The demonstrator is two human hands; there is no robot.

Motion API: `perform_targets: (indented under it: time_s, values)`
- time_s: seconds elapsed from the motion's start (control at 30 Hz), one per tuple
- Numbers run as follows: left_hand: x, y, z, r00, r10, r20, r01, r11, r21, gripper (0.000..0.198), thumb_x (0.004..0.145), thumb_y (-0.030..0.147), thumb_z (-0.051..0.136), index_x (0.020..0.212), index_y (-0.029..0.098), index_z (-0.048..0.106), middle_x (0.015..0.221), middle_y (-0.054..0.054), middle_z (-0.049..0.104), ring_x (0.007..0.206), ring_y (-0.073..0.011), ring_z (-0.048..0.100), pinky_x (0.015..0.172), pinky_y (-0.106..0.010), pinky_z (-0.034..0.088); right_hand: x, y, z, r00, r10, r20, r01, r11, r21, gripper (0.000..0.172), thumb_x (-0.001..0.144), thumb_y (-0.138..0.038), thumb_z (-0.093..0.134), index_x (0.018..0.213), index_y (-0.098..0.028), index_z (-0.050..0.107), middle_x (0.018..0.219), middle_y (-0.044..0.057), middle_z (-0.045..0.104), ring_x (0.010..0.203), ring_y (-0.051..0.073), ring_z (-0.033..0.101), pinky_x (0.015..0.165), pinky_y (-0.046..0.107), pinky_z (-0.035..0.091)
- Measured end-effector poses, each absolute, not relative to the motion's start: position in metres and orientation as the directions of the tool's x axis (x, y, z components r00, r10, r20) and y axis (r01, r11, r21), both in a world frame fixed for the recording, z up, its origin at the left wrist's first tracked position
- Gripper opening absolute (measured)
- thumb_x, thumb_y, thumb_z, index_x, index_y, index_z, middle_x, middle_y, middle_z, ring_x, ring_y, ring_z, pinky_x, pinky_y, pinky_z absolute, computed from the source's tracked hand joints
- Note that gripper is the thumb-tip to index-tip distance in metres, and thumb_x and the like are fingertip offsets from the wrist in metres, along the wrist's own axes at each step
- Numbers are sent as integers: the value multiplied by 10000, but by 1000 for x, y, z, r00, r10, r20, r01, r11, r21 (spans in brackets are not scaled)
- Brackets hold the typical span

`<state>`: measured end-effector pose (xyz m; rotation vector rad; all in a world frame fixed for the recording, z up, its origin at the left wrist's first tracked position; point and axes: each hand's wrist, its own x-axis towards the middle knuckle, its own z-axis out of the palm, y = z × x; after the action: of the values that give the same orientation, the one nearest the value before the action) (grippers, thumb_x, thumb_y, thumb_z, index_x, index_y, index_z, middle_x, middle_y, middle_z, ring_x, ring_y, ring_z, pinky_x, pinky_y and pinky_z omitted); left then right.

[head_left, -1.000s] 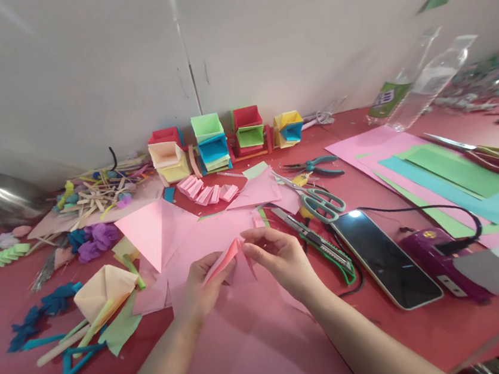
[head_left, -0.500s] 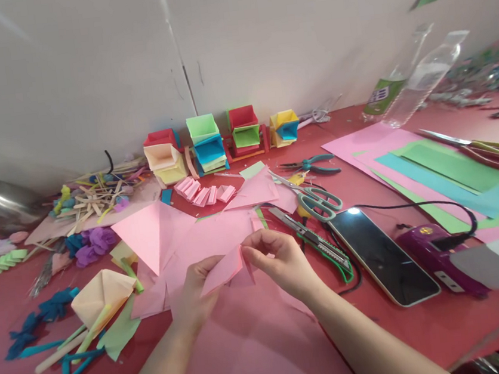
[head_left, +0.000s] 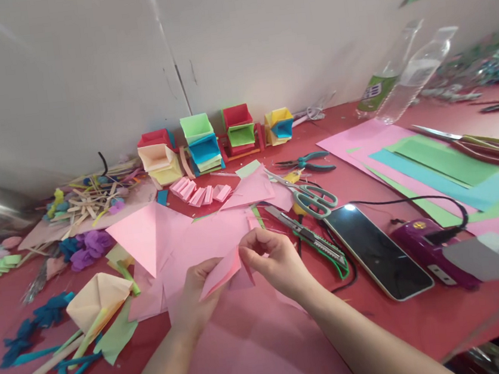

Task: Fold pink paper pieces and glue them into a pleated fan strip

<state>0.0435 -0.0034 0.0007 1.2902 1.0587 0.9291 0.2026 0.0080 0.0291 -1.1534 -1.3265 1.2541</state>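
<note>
A small folded piece of pink paper (head_left: pixel 224 272) is held between both hands, above larger pink sheets (head_left: pixel 259 354). My left hand (head_left: pixel 197 295) grips its left side, thumb on top and the other fingers hidden beneath. With thumb and fingertips, my right hand (head_left: pixel 274 262) pinches the paper's right edge, where a fold stands up. A green utility knife (head_left: pixel 312 240) lies just right of my right hand. Grey-handled scissors (head_left: pixel 311 198) rest beyond it. Left of my left hand, a folded pink triangle (head_left: pixel 140 235) stands among other pink pieces.
A phone (head_left: pixel 378 253) and a purple power strip (head_left: pixel 437 252) lie at right, with a black cable. Coloured paper boxes (head_left: pixel 202 147) line the wall. Coloured sheets (head_left: pixel 450 170), more scissors (head_left: pixel 474 143) and plastic bottles (head_left: pixel 421 74) are farther right. Paper flowers (head_left: pixel 90 250) lie left.
The scene has shifted slightly left in view. Both hands keep hold of the pink paper; its fold is a little more open at the right edge.
</note>
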Motion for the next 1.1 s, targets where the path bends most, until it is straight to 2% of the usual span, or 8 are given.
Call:
perform_targets:
  time_s: [0.17, 0.4, 0.57, 0.77, 0.93, 1.1]
  values:
    - [46, -4, 1, 250, 957, -145, -21, 155, 988, 152, 733, 301, 653, 713, 151, 671, 591, 30, 522, 593, -113, 444, 577, -217, 365, 202, 7, 27, -98, 995, 25, 26, 28, -999, 91, 723, -169, 521, 633, -184, 529, 548, -47, 508, 490, 79, 465, 467, 209, 361]
    - [50, -7, 0, 166, 965, -202, -39, 211, 977, 285, 726, 374, 659, 573, 146, 584, 535, 48, 467, 524, -83, 381, 504, -203, 305, 200, 7, 26, -103, 994, 30, 7, 31, -999, 100, 732, -174, 515, 633, -191, 513, 519, -52, 485, 479, 80, 451, 460, 207, 347]
    - [51, -7, 0, 135, 974, -180, -43, 188, 981, 263, 701, 386, 678, 621, 139, 639, 559, 28, 526, 547, -101, 437, 529, -217, 346, 200, 8, 23, -98, 995, 19, -5, 18, -1000, 93, 722, -189, 532, 630, -182, 519, 542, -54, 466, 491, 76, 427, 472, 208, 338]
    - [50, -5, -2, 82, 986, -143, -12, 145, 989, 273, 724, 400, 654, 792, 140, 707, 635, -6, 593, 619, -138, 498, 577, -244, 385, 201, 9, 24, -141, 990, 0, -22, -3, -1000, 137, 757, -287, 572, 694, -165, 560, 612, -31, 506, 555, 88, 448, 519, 222, 361]
    - [48, -5, -2, 84, 990, -115, 65, 110, 992, 287, 735, 422, 632, 788, 153, 718, 593, 6, 589, 587, -137, 500, 549, -238, 367, 202, 10, 24, -164, 986, -25, 62, -15, -998, 153, 700, -299, 654, 708, -165, 580, 616, -23, 539, 548, 89, 455, 501, 216, 366]
    - [43, -5, -5, 122, 990, -76, 118, 62, 991, 249, 724, 364, 648, 825, 148, 721, 654, -5, 612, 638, -147, 523, 581, -232, 392, 201, 10, 21, -170, 982, -82, -81, -97, -992, 217, 679, -325, 679, 653, -163, 538, 586, -39, 507, 516, 72, 438, 487, 206, 353]
